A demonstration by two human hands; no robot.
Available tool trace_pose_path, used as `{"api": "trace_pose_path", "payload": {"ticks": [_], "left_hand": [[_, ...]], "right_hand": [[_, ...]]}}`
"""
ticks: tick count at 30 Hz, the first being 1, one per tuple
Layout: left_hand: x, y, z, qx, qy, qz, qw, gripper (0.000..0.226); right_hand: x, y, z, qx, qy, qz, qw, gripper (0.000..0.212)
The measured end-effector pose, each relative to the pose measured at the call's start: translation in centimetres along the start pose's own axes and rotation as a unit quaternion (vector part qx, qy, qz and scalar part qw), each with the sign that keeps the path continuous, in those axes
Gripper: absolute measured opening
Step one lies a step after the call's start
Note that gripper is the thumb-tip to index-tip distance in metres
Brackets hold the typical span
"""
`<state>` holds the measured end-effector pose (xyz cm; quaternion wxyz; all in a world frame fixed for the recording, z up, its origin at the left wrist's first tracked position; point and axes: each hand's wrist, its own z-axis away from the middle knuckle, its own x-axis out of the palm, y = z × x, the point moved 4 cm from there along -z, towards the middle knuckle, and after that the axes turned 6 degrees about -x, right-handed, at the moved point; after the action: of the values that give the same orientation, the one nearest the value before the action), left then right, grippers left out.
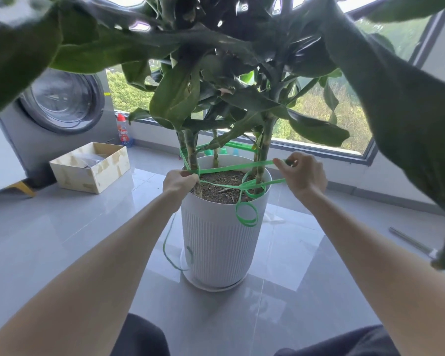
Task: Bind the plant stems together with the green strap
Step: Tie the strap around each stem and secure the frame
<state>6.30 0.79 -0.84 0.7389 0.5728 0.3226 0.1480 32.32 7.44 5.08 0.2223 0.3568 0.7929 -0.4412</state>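
Step in hand: wrapping. The strap (pixel 231 169) already runs round the stems (pixel 192 152) just above the pot (pixel 221 242) rim, with one higher turn visible behind them.

- Left hand (pixel 181 181): fingers curled, gripping the strap against the left stem and anchoring it there.
- Right hand (pixel 305 177): thumb and fingertips pinch the strap beside the right stem, with the run between the hands drawn fairly straight.
- Slack: loose coils lie on the soil (pixel 216 187) and hang over the front of the rim. One thin tail drops to the floor (pixel 62 240) on the pot's left.

Next move, as judged: keep the left anchor fixed, take up the slack with the right hand, then cross the ends and knot. The loose coils may snag, so clear them first.

Containers:
- The pot holds the soil and the stems, and stands on a saucer.
- An open box (pixel 93 176) sits on the floor well left of the pot. Its contents look like grey wrapping but are unclear.
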Motion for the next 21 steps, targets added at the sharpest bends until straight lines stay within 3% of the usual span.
{"api": "trace_pose_path", "payload": {"ticks": [1,4,7,13,21], "left_hand": [[0.0,0.0,0.0,-0.004,0.01,-0.01,1.0,0.006],[-0.1,-0.2,0.0,-0.007,0.027,-0.067,0.997,0.022],[0.9,-0.2,0.7,0.007,-0.022,-0.112,0.993,0.027],[3.5,1.3,2.4,-0.046,-0.133,0.078,0.987,0.026],[6.2,1.2,3.5,-0.134,-0.238,0.15,0.95,0.026]], "right_hand": [[0.2,0.1,0.1,-0.006,-0.013,-0.005,1.0,0.032],[1.0,-0.3,0.5,-0.036,-0.083,-0.032,0.995,0.031],[1.9,-0.9,1.0,-0.079,-0.161,-0.039,0.983,0.028],[3.0,-1.4,1.9,-0.092,-0.266,-0.091,0.955,0.019],[2.9,-1.2,2.2,-0.016,-0.329,-0.198,0.923,0.019]]}}
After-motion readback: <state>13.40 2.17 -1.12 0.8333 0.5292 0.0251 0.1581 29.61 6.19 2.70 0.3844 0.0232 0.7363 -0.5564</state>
